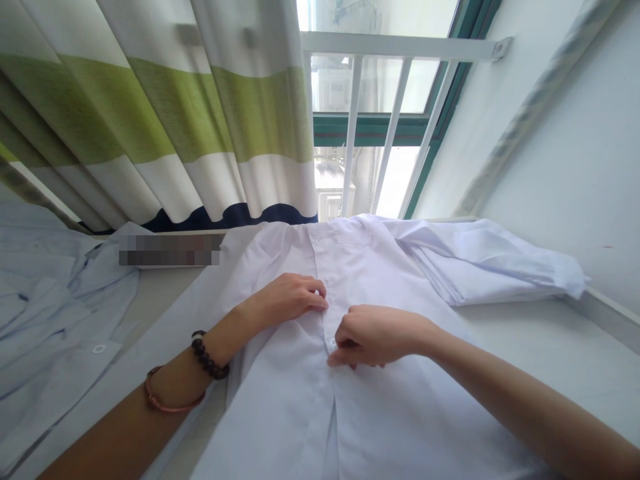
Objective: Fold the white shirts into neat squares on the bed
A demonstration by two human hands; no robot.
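A white button-up shirt (370, 267) lies flat on the table, its collar toward the window. My left hand (293, 297) rests on the shirt's left front panel, fingers curled and pressed together at the placket edge. My right hand (373, 337) is closed in a pinch on the placket just beside a small button (333, 343). The two hands sit a short gap apart along the shirt's centre line. Two bead bracelets (210, 360) circle my left wrist.
A pale blue garment (55, 307) lies crumpled at the left. The shirt's right sleeve (495, 267) is folded across toward the white wall. A striped green and white curtain (150, 113) and a barred window (380, 120) stand behind the table.
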